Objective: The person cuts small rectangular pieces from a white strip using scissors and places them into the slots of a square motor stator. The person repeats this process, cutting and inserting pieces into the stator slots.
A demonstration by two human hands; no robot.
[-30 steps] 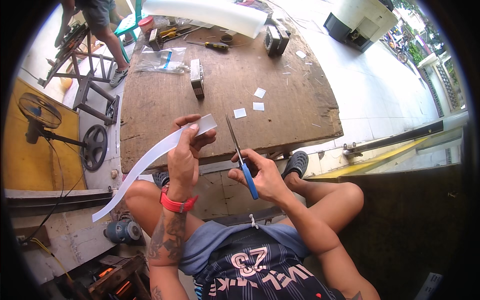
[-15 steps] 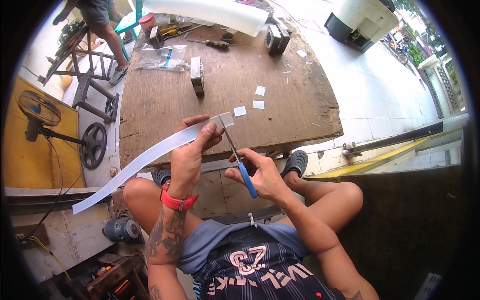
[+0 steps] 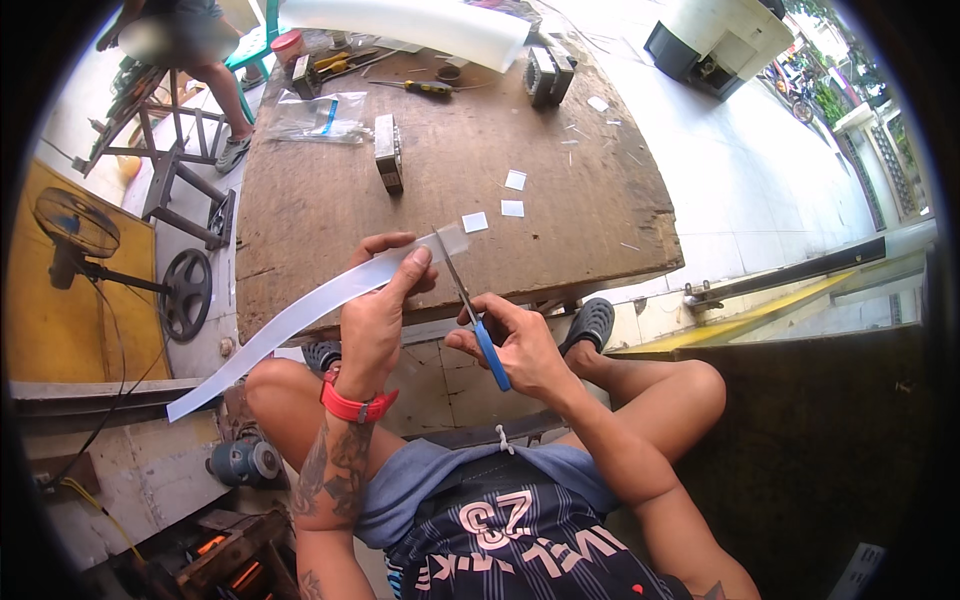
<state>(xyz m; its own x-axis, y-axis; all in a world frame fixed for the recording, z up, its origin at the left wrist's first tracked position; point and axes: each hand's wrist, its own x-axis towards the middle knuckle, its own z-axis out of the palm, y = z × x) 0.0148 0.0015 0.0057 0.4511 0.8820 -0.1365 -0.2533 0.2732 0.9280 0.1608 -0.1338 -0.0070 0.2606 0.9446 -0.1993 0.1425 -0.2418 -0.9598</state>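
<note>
My left hand [image 3: 385, 290] pinches a long translucent plastic strip [image 3: 290, 320] near its right end, thumb on top. The strip's other end hangs down to the lower left. In my right hand [image 3: 515, 345] is a pair of scissors [image 3: 485, 345] with blue handles. Their blades cross the strip just right of my left thumb, with the strip's short end beyond them. Past the strip, several small white squares [image 3: 512, 208] lie on the wooden table [image 3: 570, 235].
Farther back on the table are a metal block [image 3: 388, 155], a clear plastic bag [image 3: 320, 117], a screwdriver [image 3: 428, 88], another dark block [image 3: 548, 75] and a translucent roll [image 3: 420, 30]. A fan [image 3: 75, 225] stands at left. Another person [image 3: 222, 85] is behind it.
The scissor blades have tilted slightly and lie a little closer to my left thumb. The strip's hanging end has shifted right and up. The other person has leaned in.
</note>
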